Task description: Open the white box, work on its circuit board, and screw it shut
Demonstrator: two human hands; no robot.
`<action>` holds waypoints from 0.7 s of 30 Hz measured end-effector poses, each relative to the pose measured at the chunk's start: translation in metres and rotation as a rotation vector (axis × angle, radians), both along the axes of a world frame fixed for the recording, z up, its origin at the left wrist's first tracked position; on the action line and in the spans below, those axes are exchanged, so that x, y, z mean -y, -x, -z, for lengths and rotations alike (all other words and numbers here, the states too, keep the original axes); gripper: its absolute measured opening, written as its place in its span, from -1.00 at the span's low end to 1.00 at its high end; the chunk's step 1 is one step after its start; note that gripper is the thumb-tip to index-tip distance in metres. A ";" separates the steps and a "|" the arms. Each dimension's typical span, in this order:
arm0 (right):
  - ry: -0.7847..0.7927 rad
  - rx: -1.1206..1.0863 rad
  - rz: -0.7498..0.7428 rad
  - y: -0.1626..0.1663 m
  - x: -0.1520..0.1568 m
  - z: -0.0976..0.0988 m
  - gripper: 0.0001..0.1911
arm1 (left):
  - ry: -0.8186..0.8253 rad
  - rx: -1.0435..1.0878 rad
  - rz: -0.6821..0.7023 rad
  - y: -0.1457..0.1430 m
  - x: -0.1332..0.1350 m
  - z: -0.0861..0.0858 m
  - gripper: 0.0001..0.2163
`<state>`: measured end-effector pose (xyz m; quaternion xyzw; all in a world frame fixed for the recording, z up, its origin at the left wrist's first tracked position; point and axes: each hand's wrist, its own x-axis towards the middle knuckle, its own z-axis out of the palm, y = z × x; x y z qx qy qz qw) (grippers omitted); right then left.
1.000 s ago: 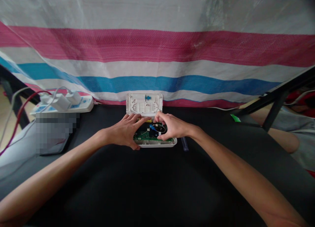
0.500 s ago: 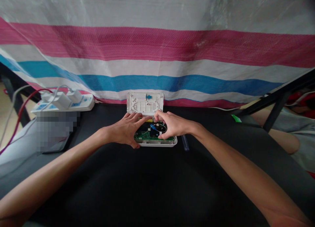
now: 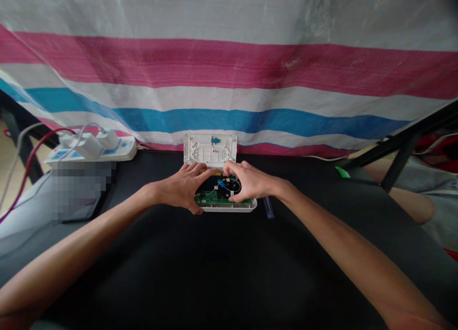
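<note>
An opened router base [image 3: 227, 208] lies on the black table, its green circuit board [image 3: 207, 196] exposed. My left hand [image 3: 181, 186] grips the base's left end, thumb at the front edge and fingers over the back. My right hand [image 3: 252, 181] curves over the right part, index finger at the rear and thumb down on the board; its other fingertips are hidden. Between my hands, a thin white cable loop [image 3: 240, 184] with a blue connector [image 3: 221, 184] lies over a black part of the board. The white perforated cover [image 3: 210, 153] stands tilted behind the base.
A clear bluish tool handle [image 3: 268, 208] lies right of the base. The power strip [image 3: 125, 149] with plugs and cables is at the back left, above a dark flat device [image 3: 96, 196]. A striped sheet [image 3: 229, 98] hangs behind. Another person's leg [image 3: 411, 201] shows at right.
Both hands keep nearly the same grip on the router base. The view has shifted very slightly; nothing else visibly moved.
</note>
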<state>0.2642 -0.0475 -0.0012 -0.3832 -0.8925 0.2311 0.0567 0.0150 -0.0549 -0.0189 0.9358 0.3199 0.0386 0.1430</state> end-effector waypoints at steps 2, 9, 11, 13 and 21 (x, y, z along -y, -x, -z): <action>-0.013 0.011 -0.011 0.000 -0.001 0.001 -0.44 | 0.001 0.004 0.003 0.000 0.000 0.000 0.02; 0.030 -0.017 0.044 0.001 0.001 -0.003 -0.42 | 0.025 0.001 -0.007 0.001 -0.001 -0.001 0.01; 0.033 -0.028 0.055 0.002 0.001 -0.002 -0.41 | 0.030 0.002 -0.006 0.001 -0.002 -0.003 0.00; 0.023 -0.030 0.060 0.003 0.002 -0.001 -0.40 | 0.032 0.000 -0.004 0.000 -0.002 -0.004 0.00; -0.026 -0.019 0.025 0.005 0.004 0.001 -0.43 | 0.016 -0.031 -0.022 0.003 -0.005 0.000 0.05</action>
